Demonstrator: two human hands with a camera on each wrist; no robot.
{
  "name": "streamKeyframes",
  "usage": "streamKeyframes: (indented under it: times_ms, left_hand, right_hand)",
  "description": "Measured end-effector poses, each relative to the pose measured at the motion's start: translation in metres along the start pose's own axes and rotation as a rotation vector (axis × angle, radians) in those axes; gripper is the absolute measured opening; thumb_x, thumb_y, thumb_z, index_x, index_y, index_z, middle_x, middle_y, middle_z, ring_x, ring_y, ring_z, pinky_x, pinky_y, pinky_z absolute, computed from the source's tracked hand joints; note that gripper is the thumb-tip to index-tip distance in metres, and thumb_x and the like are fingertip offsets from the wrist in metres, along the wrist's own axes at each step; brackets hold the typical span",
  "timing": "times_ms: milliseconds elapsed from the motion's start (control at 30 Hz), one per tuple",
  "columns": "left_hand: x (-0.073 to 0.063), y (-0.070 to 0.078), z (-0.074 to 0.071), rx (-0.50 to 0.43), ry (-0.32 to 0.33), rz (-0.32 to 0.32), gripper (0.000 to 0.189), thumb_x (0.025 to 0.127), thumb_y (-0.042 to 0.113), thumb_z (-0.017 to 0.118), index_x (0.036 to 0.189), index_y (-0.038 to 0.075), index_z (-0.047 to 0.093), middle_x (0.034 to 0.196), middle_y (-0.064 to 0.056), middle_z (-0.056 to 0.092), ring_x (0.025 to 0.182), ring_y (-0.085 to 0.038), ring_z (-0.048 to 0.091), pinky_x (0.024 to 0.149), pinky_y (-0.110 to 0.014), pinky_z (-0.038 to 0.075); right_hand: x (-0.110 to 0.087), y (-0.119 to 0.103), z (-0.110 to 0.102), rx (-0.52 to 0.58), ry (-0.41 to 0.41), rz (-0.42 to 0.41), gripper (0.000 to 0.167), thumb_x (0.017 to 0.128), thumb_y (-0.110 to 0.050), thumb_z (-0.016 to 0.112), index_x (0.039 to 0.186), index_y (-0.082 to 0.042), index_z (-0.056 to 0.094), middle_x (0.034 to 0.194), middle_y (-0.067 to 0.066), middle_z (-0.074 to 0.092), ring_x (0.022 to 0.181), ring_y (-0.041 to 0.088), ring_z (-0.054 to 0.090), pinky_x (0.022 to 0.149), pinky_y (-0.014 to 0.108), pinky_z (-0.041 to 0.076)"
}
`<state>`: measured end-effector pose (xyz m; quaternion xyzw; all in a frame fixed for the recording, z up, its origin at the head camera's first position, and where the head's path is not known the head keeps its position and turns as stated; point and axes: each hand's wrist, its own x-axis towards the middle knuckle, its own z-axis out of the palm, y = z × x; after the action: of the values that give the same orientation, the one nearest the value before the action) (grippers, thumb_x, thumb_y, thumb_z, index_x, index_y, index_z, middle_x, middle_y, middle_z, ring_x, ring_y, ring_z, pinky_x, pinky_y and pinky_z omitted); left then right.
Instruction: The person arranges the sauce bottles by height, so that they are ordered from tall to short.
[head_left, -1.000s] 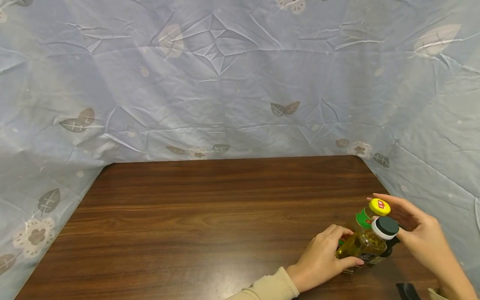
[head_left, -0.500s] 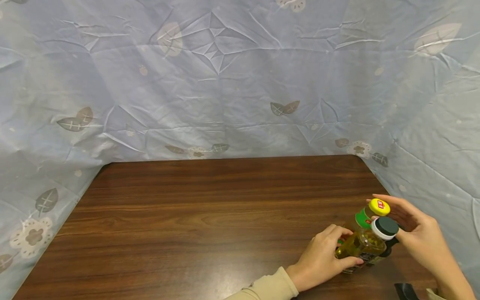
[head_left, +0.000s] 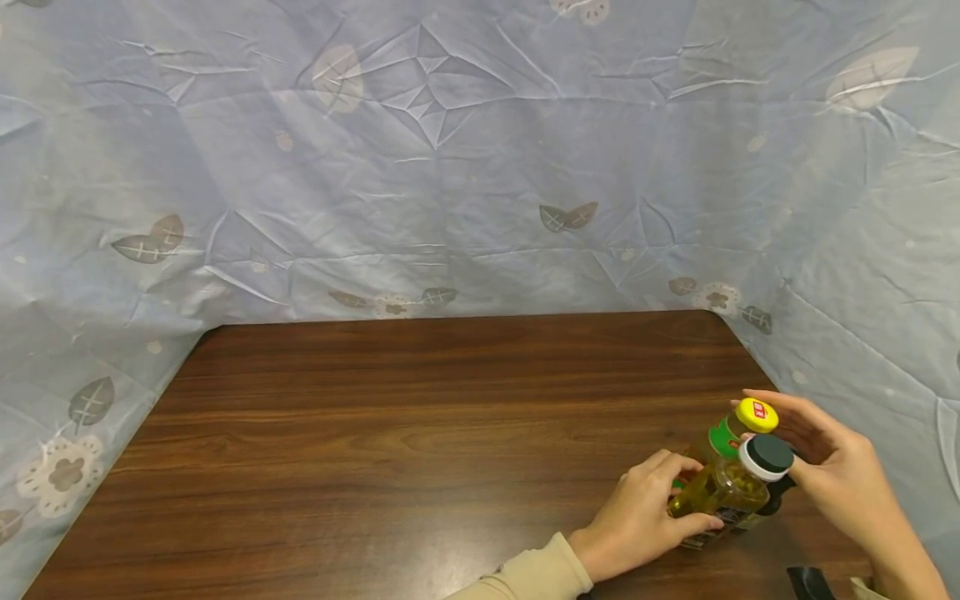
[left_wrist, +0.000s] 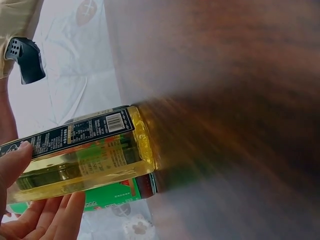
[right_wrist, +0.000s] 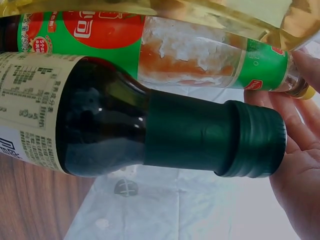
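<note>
My left hand [head_left: 637, 517] grips a clear bottle of yellow cooking oil [head_left: 720, 492] with a dark green cap, thumb on its near side and fingers around the far side. Just behind the oil stands a green-labelled sauce bottle [head_left: 724, 438] with a yellow cap. My right hand [head_left: 851, 467] holds that sauce bottle near its neck, with the fingers behind it. A dark glass bottle [right_wrist: 107, 117] with a green cap and cream label is beside both, mostly hidden by the oil bottle in the head view. All three bottles stand close together on the table's right side.
The brown wooden table [head_left: 360, 450] extends to the left and back. Pale blue patterned cloth [head_left: 480, 167] hangs behind it and on both sides. A black curved piece [head_left: 810, 582] shows near the right sleeve.
</note>
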<state>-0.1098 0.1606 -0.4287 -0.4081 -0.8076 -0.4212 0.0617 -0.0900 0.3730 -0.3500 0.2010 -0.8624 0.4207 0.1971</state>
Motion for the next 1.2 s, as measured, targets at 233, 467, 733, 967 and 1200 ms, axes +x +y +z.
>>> streamKeyframes:
  times_ms: [233,467,733,967,1200]
  left_hand:
    - [-0.001,0.000,-0.004,-0.022,-0.002,0.000,0.048,0.088,0.035,0.074,0.125,0.009,0.057,0.113,0.004,0.059,0.095,0.006,0.057,0.076,0.002,0.044]
    - [-0.004,-0.001,-0.013,-0.069,-0.005,-0.021,0.046,0.089,0.032,0.073,0.125,0.009,0.056,0.114,0.005,0.058,0.100,0.006,0.055,0.078,0.001,0.044]
    - [-0.011,-0.005,-0.029,-0.061,0.030,-0.015,0.046,0.089,0.030,0.074,0.125,0.008,0.056,0.113,0.003,0.058,0.100,0.003,0.056,0.081,0.000,0.045]
    - [-0.019,-0.016,-0.045,-0.066,0.088,-0.012,0.049,0.086,0.025,0.077,0.124,0.003,0.056,0.112,-0.002,0.060,0.102,-0.002,0.060,0.084,-0.003,0.046]
    - [-0.025,-0.031,-0.067,-0.101,0.145,-0.046,0.049,0.083,0.018,0.080,0.123,0.001,0.056,0.109,-0.003,0.060,0.103,-0.005,0.060,0.087,-0.009,0.049]
  right_hand:
    - [-0.001,-0.001,0.000,0.003,-0.002,0.011,0.063,0.075,0.035,0.056,0.133,0.011,0.051,0.127,-0.004,0.064,0.113,0.003,0.060,0.091,0.011,0.049]
    - [-0.001,-0.004,0.002,-0.051,0.021,0.044,0.060,0.077,0.030,0.061,0.132,0.007,0.054,0.124,-0.009,0.063,0.109,-0.001,0.061,0.088,0.009,0.049]
    - [0.001,-0.006,0.004,-0.048,0.039,0.062,0.060,0.077,0.026,0.067,0.132,0.005,0.056,0.120,-0.006,0.066,0.103,0.002,0.064,0.083,0.010,0.052]
    - [0.000,-0.007,0.006,-0.044,0.050,0.076,0.061,0.075,0.024,0.071,0.131,0.004,0.057,0.117,0.003,0.068,0.098,0.005,0.066,0.079,0.012,0.054]
    - [-0.001,-0.004,0.007,-0.020,0.058,0.062,0.062,0.073,0.027,0.070,0.130,0.006,0.057,0.119,0.002,0.068,0.098,0.006,0.066,0.081,0.012,0.054]
